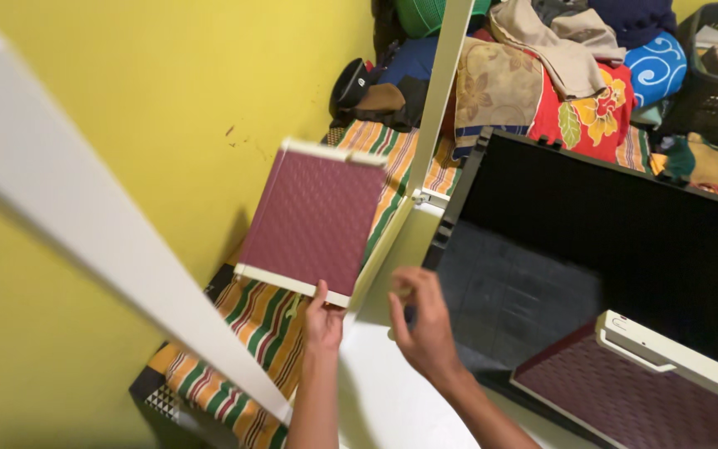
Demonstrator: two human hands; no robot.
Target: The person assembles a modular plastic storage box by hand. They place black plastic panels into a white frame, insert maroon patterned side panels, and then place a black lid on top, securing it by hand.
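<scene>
Head | left hand (323,320) pinches maroon panel (313,220) upright, slightly tilted right

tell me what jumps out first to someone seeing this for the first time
The maroon textured panel with cream edges, held up by its lower edge in the left hand against the bright yellow wall, catches the eye first. The right hand hovers beside it with fingers curled, in front of a large black panel. Behind lies a pile of colourful clothes on a striped mat.
</scene>
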